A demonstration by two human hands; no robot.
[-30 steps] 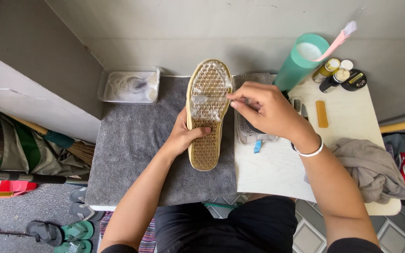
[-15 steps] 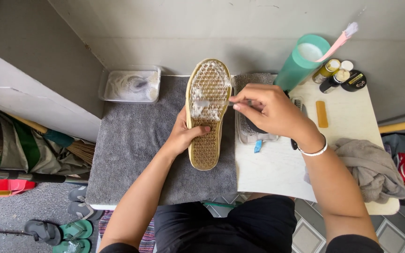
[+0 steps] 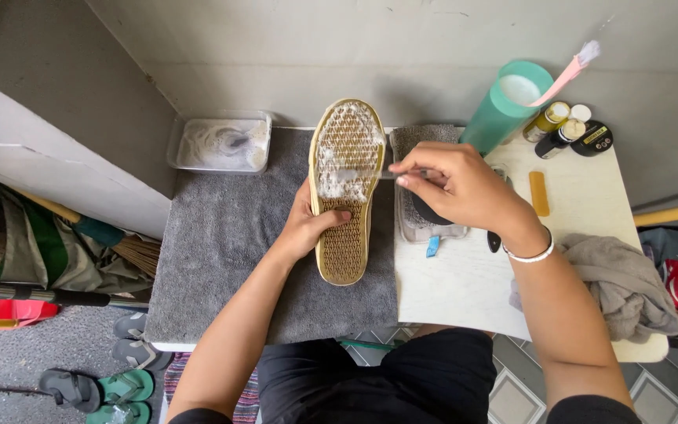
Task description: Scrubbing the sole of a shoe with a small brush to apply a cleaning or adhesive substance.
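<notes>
Left hand (image 3: 308, 224) clamps the upturned shoe (image 3: 345, 188) unmoved; right hand (image 3: 457, 184), grip pinching a brush handle, has shifted slightly along the soapy sole.

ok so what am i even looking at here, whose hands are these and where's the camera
The camera sits on a person's head and looks down, so both bare arms are that person's own. The left hand steadies a shoe turned sole up, with white foam on the sole, on a grey towel. The right hand pinches a thin tool whose tip meets the sole; what it is I cannot tell. Around them: a clear tub of soapy water, a teal cup with a pink brush, small bottles and a crumpled rag.
</notes>
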